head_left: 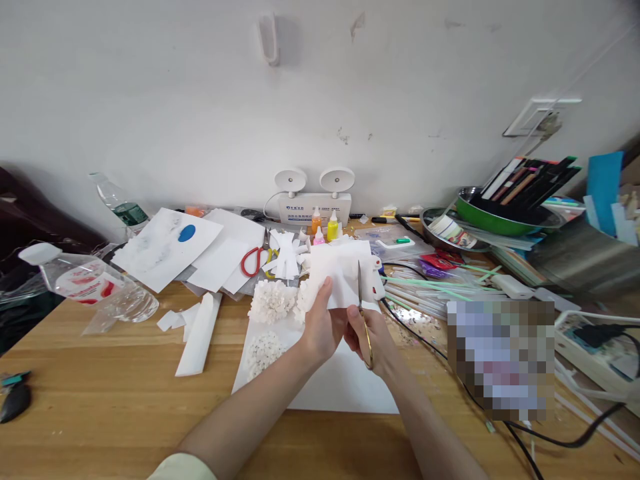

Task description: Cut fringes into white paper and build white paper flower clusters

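Observation:
My left hand (pixel 321 328) grips a piece of white paper (pixel 340 263), its thumb lying on the near face. In my right hand (pixel 373 337) is a pair of scissors (pixel 367 333) with gold-coloured handles, the blades pointing away from me at the paper's right part. Whether the blades are cutting into the paper I cannot tell. Below the hands a white sheet (pixel 345 383) lies on the wooden table. At its left side stand clusters of small white pieces, one (pixel 273 301) farther back and another (pixel 265 353) nearer, partly hidden by my left forearm.
Red-handled pliers (pixel 254 260) and white paper strips (pixel 285 257) lie behind the clusters. Small bottles, one yellow (pixel 333 227), stand by the wall. Plastic bottles (pixel 95 283) are at left. A green bowl of markers (pixel 500 217), thin sticks (pixel 425 290) and a power strip (pixel 595 347) occupy the right.

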Tool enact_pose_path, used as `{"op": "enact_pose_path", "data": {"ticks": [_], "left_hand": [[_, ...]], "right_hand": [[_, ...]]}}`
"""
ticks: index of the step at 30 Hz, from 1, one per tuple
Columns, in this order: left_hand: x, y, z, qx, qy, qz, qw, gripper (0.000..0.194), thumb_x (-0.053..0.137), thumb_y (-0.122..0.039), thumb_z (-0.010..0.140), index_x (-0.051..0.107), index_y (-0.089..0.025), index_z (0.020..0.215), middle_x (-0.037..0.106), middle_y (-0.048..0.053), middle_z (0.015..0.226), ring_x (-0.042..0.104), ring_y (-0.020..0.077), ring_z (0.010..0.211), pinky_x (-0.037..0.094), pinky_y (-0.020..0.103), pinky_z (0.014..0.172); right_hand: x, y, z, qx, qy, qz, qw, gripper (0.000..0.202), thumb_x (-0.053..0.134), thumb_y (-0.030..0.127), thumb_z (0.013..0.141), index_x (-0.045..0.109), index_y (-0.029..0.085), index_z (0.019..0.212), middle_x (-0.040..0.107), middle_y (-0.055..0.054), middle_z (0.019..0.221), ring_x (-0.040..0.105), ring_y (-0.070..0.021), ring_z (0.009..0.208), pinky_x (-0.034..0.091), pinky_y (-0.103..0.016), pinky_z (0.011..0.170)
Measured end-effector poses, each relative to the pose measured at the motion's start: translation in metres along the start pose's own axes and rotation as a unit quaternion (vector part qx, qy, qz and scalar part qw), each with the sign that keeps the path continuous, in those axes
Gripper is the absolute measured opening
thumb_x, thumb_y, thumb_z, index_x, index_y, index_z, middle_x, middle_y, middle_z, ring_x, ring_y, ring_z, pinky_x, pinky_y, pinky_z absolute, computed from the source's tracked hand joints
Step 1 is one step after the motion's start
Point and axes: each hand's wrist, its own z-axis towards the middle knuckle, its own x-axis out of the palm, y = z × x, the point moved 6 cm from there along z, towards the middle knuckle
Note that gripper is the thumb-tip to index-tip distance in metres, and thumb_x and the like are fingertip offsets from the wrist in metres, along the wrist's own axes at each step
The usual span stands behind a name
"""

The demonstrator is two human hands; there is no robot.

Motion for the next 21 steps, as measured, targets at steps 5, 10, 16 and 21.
{"op": "enact_pose_path", "data": {"ticks": [5, 10, 16, 21], "left_hand": [[-0.001, 0.001, 0.002, -0.004, -0.008, -0.003, 1.0, 0.083, 0.014, -0.07, 0.072, 0.065, -0.005, 0.063, 0.059, 0.015, 0.049, 0.057, 0.0251, 0.053, 0.041, 0.033, 0.049], [-0.002, 0.002, 0.003, -0.006, 0.001, -0.011, 1.0, 0.083, 0.014, -0.069, 0.073, 0.066, -0.005, 0.065, 0.06, 0.016, 0.049, 0.057, 0.0251, 0.051, 0.041, 0.033, 0.047], [-0.006, 0.005, 0.007, -0.003, 0.013, -0.018, 1.0, 0.082, 0.008, -0.062, 0.077, 0.065, -0.004, 0.073, 0.06, 0.015, 0.05, 0.058, 0.0255, 0.051, 0.041, 0.032, 0.045], [-0.007, 0.003, 0.007, 0.008, 0.033, -0.015, 0.999, 0.076, 0.016, -0.064, 0.075, 0.065, -0.006, 0.08, 0.064, 0.015, 0.06, 0.061, 0.0276, 0.06, 0.044, 0.034, 0.049]], "right_hand": [[0.002, -0.005, 0.001, 0.01, -0.007, 0.024, 1.0, 0.063, 0.033, 0.072, 0.075, 0.039, 0.019, 0.041, 0.037, 0.002, 0.032, 0.03, -0.0055, 0.026, 0.018, -0.022, 0.03], [0.002, -0.007, 0.001, 0.017, -0.005, 0.047, 0.999, 0.063, 0.036, 0.072, 0.073, 0.04, 0.018, 0.042, 0.038, 0.002, 0.031, 0.03, -0.0051, 0.025, 0.017, -0.021, 0.028], [0.003, -0.011, 0.004, 0.016, -0.002, 0.045, 0.999, 0.064, 0.035, 0.074, 0.072, 0.04, 0.018, 0.042, 0.039, 0.001, 0.031, 0.031, -0.0051, 0.023, 0.018, -0.019, 0.025], [0.006, -0.015, 0.004, 0.044, 0.01, 0.077, 0.996, 0.063, 0.037, 0.077, 0.068, 0.043, 0.017, 0.047, 0.04, 0.003, 0.031, 0.03, -0.0053, 0.021, 0.018, -0.018, 0.023]]}}
